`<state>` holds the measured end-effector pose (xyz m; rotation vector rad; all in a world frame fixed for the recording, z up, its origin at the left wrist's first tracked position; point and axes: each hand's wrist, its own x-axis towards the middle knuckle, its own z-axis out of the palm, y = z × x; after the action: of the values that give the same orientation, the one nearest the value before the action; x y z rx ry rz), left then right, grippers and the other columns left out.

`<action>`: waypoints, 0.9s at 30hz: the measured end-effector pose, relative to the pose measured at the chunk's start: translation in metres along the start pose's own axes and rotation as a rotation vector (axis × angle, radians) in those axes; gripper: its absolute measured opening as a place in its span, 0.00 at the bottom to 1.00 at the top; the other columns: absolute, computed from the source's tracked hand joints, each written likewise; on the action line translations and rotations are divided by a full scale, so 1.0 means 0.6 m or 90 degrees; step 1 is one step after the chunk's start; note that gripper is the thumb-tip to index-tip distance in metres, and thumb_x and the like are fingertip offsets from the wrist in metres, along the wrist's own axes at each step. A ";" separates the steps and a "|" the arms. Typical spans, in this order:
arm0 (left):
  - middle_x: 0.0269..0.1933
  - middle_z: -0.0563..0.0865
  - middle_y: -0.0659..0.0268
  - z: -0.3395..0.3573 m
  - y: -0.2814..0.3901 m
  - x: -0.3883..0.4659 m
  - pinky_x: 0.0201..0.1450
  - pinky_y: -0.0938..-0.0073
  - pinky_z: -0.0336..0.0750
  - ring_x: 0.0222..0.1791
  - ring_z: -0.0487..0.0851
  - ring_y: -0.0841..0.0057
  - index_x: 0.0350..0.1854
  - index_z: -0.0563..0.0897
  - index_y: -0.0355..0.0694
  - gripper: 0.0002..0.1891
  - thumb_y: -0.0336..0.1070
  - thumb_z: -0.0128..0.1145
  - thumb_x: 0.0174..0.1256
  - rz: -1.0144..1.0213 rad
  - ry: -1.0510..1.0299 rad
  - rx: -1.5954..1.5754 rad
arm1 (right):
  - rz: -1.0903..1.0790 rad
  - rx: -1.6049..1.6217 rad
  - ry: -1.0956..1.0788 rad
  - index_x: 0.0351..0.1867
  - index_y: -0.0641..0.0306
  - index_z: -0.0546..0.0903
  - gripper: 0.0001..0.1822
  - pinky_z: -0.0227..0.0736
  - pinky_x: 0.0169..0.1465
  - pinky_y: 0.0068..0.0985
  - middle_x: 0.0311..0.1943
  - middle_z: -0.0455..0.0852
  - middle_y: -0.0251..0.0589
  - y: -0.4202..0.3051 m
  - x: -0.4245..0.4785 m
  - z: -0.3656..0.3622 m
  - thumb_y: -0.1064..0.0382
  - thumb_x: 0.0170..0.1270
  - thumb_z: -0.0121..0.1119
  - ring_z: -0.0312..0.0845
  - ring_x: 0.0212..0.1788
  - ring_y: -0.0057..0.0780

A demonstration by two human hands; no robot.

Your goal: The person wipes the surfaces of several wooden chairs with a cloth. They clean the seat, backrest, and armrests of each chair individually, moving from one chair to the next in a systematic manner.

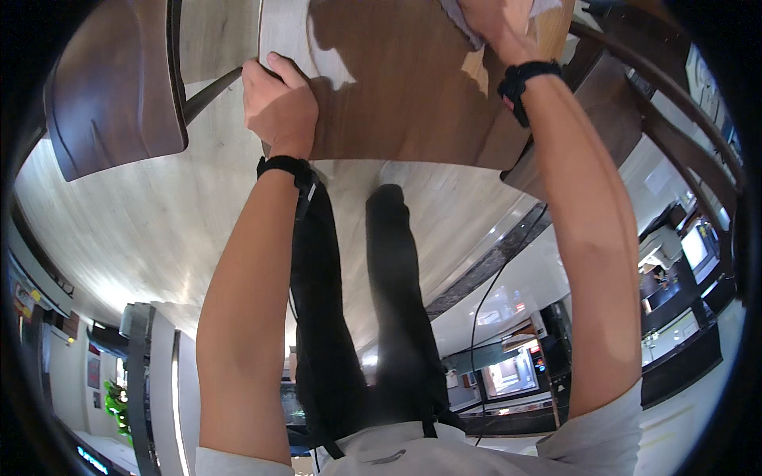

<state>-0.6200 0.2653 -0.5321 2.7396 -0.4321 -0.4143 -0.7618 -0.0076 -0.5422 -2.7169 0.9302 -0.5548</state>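
A brown wooden tabletop point(405, 113) spans the upper middle of the view, with bright light and the shadow of a person across it. At its left edge is my left hand point(281, 107), fingers curled around the side and thumb on top. My right hand point(499, 22) is at the top of the view, over the table's right part. Under and around it shows a greyish cloth point(461, 19), which it presses to the wood. The right fingertips are cut off by the picture's rim. Each wrist wears a black band.
A dark wooden chair point(119, 89) stands left of the table. Another dark wooden chair point(607, 101) is close by on the right. Below lies a pale wood-look floor point(232, 202), where my legs stand. A black cable point(494, 279) runs past a white glossy panel point(524, 268) at the right.
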 end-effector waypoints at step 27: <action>0.46 0.90 0.46 0.010 0.002 -0.002 0.50 0.44 0.79 0.44 0.88 0.40 0.45 0.79 0.34 0.27 0.56 0.40 0.82 0.024 0.020 0.061 | 0.098 0.036 -0.191 0.85 0.47 0.65 0.39 0.36 0.84 0.62 0.87 0.51 0.52 -0.237 -0.345 -0.039 0.45 0.75 0.59 0.42 0.88 0.61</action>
<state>-0.6233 0.2629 -0.5369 2.8214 -0.5080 -0.3484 -0.8452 0.2305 -0.5336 -2.5538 1.0111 -0.1359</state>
